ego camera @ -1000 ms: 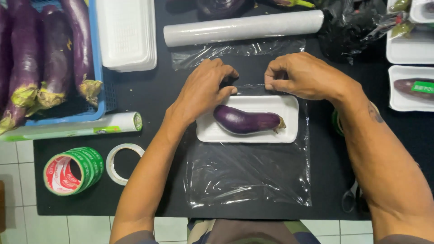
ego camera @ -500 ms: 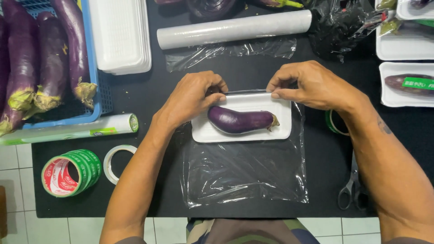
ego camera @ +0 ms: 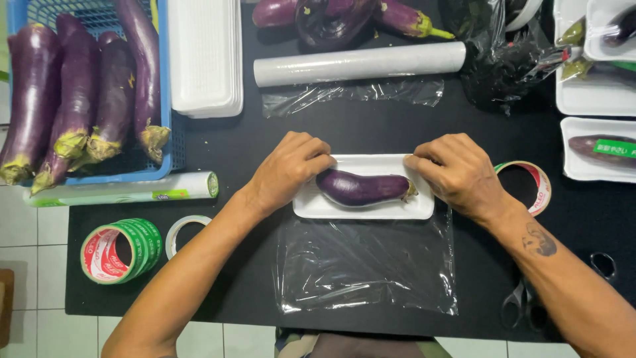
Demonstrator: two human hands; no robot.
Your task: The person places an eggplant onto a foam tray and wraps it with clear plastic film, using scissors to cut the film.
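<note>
Eggplant (ego camera: 361, 187) lies lengthwise in a white foam tray (ego camera: 363, 209) at the middle of the black worktop (ego camera: 371, 129), and I see the tray sitting on the far edge of a clear plastic film sheet (ego camera: 368, 265). My left hand (ego camera: 288, 169) curls its fingers over the tray's left end, touching the eggplant's rounded end. My right hand (ego camera: 457, 171) pinches at the tray's right far corner, probably on film, though it is too clear to be sure. A cling film roll (ego camera: 361, 64) lies beyond, a tape roll (ego camera: 527, 187) just beside my right wrist.
</note>
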